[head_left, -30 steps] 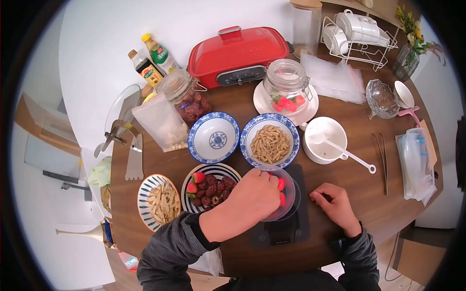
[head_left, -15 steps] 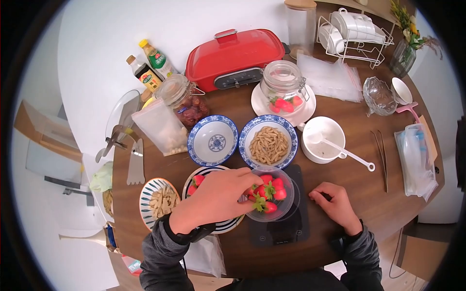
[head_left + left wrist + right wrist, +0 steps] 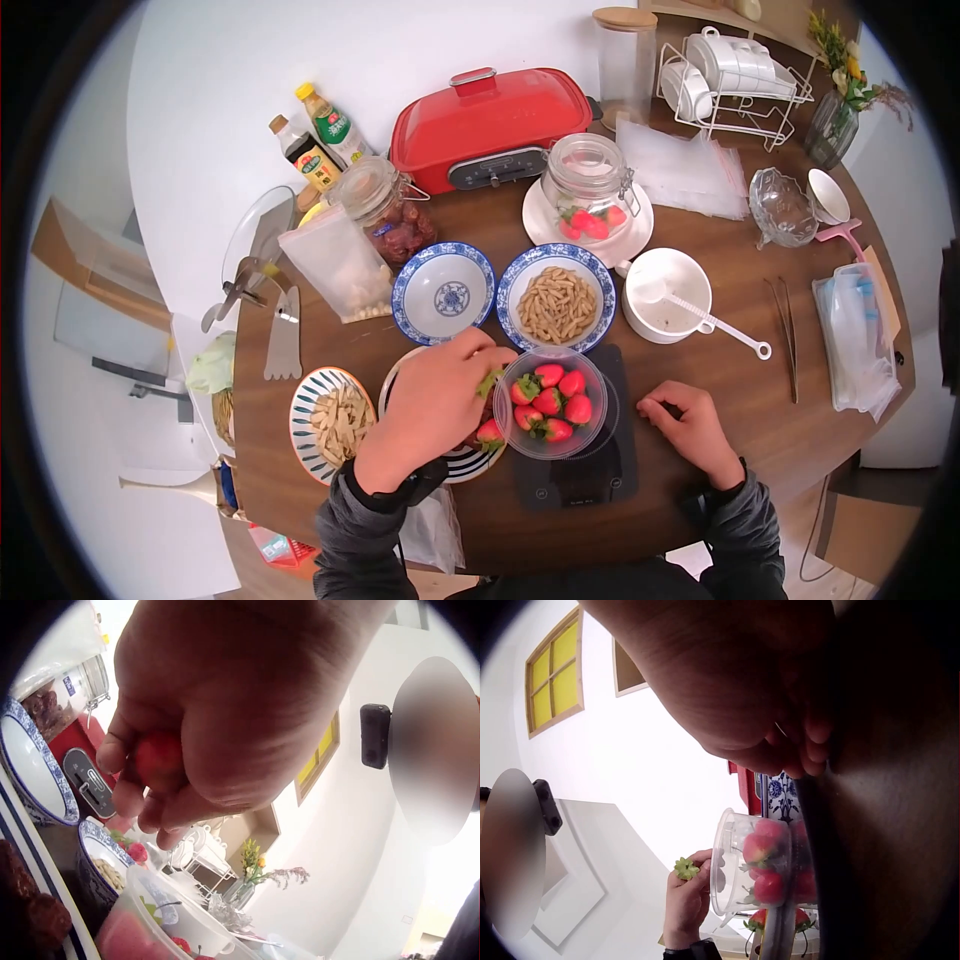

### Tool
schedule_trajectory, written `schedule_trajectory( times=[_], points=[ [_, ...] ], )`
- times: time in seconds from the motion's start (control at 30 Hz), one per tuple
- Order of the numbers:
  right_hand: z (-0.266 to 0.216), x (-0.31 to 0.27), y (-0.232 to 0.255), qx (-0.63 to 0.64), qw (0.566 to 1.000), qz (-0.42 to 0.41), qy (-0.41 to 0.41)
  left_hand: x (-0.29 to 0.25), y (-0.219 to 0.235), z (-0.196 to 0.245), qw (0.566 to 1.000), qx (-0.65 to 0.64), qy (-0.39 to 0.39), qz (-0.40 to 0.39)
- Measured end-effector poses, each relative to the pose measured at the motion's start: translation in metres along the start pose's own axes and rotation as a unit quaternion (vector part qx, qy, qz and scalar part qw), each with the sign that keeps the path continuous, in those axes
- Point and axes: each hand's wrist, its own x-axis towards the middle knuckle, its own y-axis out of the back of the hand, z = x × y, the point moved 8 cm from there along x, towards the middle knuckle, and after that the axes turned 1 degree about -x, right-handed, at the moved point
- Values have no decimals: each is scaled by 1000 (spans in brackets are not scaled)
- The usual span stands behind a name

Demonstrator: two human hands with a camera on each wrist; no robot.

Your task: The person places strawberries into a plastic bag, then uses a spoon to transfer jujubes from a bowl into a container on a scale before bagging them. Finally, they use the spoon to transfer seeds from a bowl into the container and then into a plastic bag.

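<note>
My left hand [image 3: 430, 405] is over the striped plate [image 3: 468, 468], just left of the clear tub. A strawberry [image 3: 159, 759] sits within its curled fingers in the left wrist view; the green leaves [image 3: 686, 868] show in the right wrist view. Several strawberries [image 3: 547, 401] lie in the clear round tub [image 3: 600, 430], which stands on a black scale [image 3: 575, 490]. Another strawberry [image 3: 489, 432] is on the striped plate, whose other contents my hand mostly hides. My right hand [image 3: 696, 428] rests on the table beside the scale, fingers loosely curled, holding nothing visible.
Behind the tub stand an empty blue-rimmed bowl [image 3: 443, 293], a bowl of tan pieces [image 3: 557, 304] and a white pot [image 3: 668, 295] with a spoon. Farther back are glass jars and a red cooker [image 3: 490, 120]. Tweezers [image 3: 786, 340] lie at the right.
My left hand has moved left from over the tub to the striped plate and now holds a strawberry. The tub's strawberries are uncovered. My right hand has stayed in place.
</note>
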Motion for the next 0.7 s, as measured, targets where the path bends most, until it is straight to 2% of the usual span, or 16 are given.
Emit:
schedule_trajectory(
  times=[0.2, 0.27, 0.3, 0.37, 0.47, 0.5, 0.57, 0.6, 0.7],
  points=[
    [-1, 1, -1, 26, 999, -11, -20, -1, -21, 14, 999, 17, -5, -39],
    [6, 1, -3, 70, 994, -25, -83, 3, -29, 14, 998, 33, 1, -58],
    [4, 1, -3, 68, 994, -24, -81, 5, -31, 12, 998, 32, 0, -55],
    [5, -2, -4, 85, 989, -28, -117, 5, -39, 14, 994, 57, -41, -78],
    [10, 0, -3, 70, 994, -24, -86, 6, -38, 12, 993, 69, -43, -86],
    [16, -1, -4, 65, 992, -15, -109, 8, -39, 6, 993, 63, -26, -97],
    [20, 1, -5, 88, 986, -17, -141, 3, -33, 4, 997, 13, -58, -58],
    [22, 0, -7, 94, 986, -23, -135, -2, -36, 0, 997, 10, -43, -68],
    [22, 1, -5, 100, 987, -24, -123, -2, -29, 1, 995, 6, -62, -72]
  ],
)
